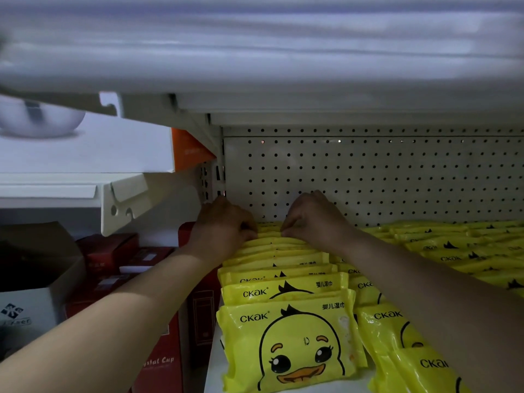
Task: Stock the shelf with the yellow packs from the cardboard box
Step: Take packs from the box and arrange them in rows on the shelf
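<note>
Yellow duck-face packs stand in rows on the white shelf (213,373), leaning one against another. The front pack of the left row (289,344) shows the whole duck face. Deep at the back of that row, near the pegboard, my left hand (224,226) and my right hand (314,218) both curl their fingers on the top edge of the rearmost yellow packs (269,232), left hand at the left end, right hand at the right end. More rows of packs (453,251) fill the shelf to the right. The cardboard box is out of view.
A perforated white back panel (368,177) closes the shelf behind the packs. The shelf above (255,66) hangs low overhead. To the left are red boxes (113,256), a white shelf bracket (124,202) and an open grey carton (34,279).
</note>
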The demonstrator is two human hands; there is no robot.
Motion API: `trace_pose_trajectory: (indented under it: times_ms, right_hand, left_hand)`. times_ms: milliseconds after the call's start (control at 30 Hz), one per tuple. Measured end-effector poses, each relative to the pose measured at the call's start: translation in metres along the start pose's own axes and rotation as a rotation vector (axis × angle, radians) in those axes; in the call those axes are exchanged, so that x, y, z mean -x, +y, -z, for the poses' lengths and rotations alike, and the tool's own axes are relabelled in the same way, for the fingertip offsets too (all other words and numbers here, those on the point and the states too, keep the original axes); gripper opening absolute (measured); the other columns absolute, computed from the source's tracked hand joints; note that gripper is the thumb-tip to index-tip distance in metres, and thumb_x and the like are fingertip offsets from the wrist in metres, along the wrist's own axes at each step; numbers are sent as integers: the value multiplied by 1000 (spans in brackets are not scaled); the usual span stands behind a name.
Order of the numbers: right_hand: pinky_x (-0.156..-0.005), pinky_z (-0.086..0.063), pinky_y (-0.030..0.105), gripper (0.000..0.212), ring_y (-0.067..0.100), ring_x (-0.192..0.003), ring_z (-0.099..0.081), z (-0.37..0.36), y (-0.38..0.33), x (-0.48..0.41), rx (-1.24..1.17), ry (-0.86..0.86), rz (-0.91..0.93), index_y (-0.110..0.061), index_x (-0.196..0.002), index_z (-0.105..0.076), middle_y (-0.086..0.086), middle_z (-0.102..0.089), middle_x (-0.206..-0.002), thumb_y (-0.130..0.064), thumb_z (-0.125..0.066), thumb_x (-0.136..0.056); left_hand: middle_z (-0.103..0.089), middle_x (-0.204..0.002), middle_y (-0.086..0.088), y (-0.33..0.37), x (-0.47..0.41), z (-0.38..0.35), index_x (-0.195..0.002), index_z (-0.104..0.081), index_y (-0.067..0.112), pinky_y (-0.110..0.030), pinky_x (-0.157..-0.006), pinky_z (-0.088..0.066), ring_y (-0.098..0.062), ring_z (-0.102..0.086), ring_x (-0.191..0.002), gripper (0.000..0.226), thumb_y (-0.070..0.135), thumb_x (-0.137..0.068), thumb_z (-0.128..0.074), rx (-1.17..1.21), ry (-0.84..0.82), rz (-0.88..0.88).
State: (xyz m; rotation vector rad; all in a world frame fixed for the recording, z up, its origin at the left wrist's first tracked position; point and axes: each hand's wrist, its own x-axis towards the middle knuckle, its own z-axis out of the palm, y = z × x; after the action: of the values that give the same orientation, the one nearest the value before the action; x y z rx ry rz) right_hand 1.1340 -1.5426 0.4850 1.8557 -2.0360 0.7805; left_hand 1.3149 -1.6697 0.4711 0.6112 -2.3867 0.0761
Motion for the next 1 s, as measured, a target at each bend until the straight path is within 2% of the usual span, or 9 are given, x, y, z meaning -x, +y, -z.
trace_pose_trajectory:
  times_ms: [167,267,400,500,600,733,833,900,1000]
  right_hand:
    - [-93,-41,32,15,15,-114,-39,-1,0,-2,11,-64,2,-19,-92,-79,-3,-62,-108,-31,-73,-87]
    - [-94,-40,32,16,16,-112,-38,2,3,-4,-62,10,-55,-25,-98,-78,-3,-57,-103,-35,-73,-86]
    - [-82,-36,28,17,11,-104,-34,0,1,-10,7,-2,-45,-33,-96,-77,-13,-45,-89,-38,-78,-80]
    - [-83,-38,29,16,15,-108,-40,-5,-1,-14,91,1,-30,-31,-95,-78,-8,-49,-95,-38,-77,-81]
    - [-90,-40,32,19,20,-112,-45,-13,-1,-19,169,-57,-52,-25,-98,-76,0,-53,-109,-38,-71,-86]
    - [-93,-43,33,17,20,-111,-46,-15,2,-22,115,-61,-80,-21,-96,-77,3,-55,-111,-34,-71,-87]
    - [-88,-43,33,15,19,-110,-44,-9,6,-18,26,54,-66,-25,-96,-79,0,-61,-102,-34,-72,-87]
    - [-85,-41,30,16,19,-110,-45,-7,4,-17,81,70,-52,-27,-97,-79,0,-59,-101,-36,-73,-85]
    - [-86,-39,29,17,20,-113,-44,-7,-3,-21,214,31,-61,-29,-100,-78,2,-56,-106,-36,-71,-87]
  left_hand:
    - [-66,-88,7,-3,-3,-2,-91,-72,29,-36,-88,-43,-17,-55,-99,15,40,-90,-62,-54,-70,-31]
    - [-68,-81,12,-9,-6,-2,-90,-74,29,-39,-84,-49,-21,-62,-91,19,43,-86,-61,124,-4,32]
    - [-72,-89,16,-11,-10,-7,-88,-75,37,-43,-88,-50,-17,-63,-96,7,35,-81,-74,82,-22,20]
    - [-72,-89,13,-12,-13,-11,-85,-75,36,-42,-89,-49,-15,-63,-95,5,37,-80,-74,49,-33,5]
    - [-70,-90,4,-14,-16,-12,-84,-73,34,-41,-86,-48,-18,-61,-92,16,42,-84,-60,-20,-111,31]
    - [-66,-98,0,-13,-19,-14,-76,-57,39,-36,-84,-45,-23,-58,-97,14,35,-90,-56,-35,-166,59]
    - [-71,-98,5,-16,-20,-13,-86,-69,32,-38,-89,-47,-20,-61,-98,10,28,-91,-61,82,-62,89]
    - [-72,-102,8,-16,-22,-12,-95,-75,30,-39,-93,-48,-19,-62,-102,12,27,-88,-66,68,-53,70]
    - [-72,-103,7,-11,-24,-14,-95,-76,34,-42,-96,-46,-18,-60,-106,14,28,-85,-68,5,-88,59]
